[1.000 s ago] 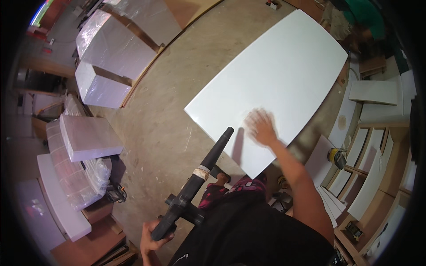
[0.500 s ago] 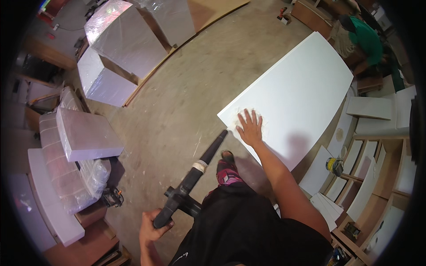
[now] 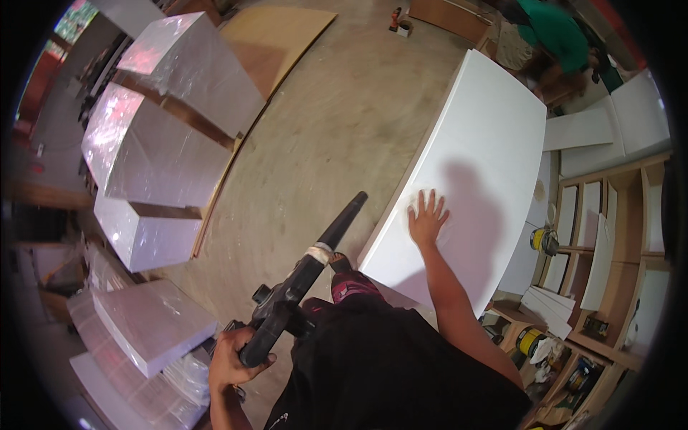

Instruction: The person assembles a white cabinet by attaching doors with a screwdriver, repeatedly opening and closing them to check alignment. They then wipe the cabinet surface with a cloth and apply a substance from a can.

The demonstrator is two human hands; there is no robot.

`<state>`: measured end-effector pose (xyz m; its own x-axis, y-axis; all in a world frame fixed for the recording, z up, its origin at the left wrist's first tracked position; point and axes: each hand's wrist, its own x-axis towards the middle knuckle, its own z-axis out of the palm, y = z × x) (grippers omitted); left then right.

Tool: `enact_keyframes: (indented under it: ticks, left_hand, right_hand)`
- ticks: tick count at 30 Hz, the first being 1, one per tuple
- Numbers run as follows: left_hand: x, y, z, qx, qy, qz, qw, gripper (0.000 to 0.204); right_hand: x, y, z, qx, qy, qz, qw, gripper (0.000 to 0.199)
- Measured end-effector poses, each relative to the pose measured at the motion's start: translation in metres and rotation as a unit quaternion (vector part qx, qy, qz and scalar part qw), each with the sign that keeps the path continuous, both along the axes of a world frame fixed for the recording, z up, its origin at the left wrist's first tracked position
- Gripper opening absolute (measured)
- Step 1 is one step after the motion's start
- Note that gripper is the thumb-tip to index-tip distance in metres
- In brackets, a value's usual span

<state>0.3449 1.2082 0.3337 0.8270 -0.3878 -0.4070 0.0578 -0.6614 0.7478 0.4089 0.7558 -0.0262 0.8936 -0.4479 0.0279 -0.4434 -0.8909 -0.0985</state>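
My left hand [image 3: 231, 356] is wrapped round the handle end of a black hand-held blower [image 3: 295, 288]. Its long tapered nozzle points forward and ends over the floor, just left of a large white panel [image 3: 494, 118]. A strip of pale tape circles the nozzle's base. On the panel my right hand [image 3: 428, 223] lies flat with its fingers spread, palm down and holding nothing. The panel seems to be a stack of more than one board, judging by its left edge. My shadow falls across it.
Plastic-wrapped white cabinets [image 3: 161, 150] stand at the left, with wrapped boards [image 3: 154, 322] nearer. At right are wooden shelf frames [image 3: 623, 236] and a yellow-and-black tool [image 3: 545, 241]. A co-worker in green [image 3: 555, 36] bends beyond the panel. An orange drill [image 3: 395, 19] stands far off.
The view has swung and I stand nearer the panel. My right hand has moved farther along it; the dusty patch around that hand is mostly gone. The blower nozzle now points along the panel's left side.
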Motion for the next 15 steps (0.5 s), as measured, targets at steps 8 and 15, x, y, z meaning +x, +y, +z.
enact_keyframes:
  ticks: [8, 15]
  left_hand:
    - [0.208, -0.043, -0.006, -0.041, 0.074, -0.164, 0.983, 0.022]
    - [0.364, -0.052, -0.042, -0.095, 0.022, -0.227, 0.969, 0.026]
  right_hand:
    - [0.092, -0.032, -0.013, 0.008, -0.027, -0.23, 0.973, 0.06]
    - [0.036, 0.057, -0.011, 0.028, -0.001, -0.28, 0.96, 0.061]
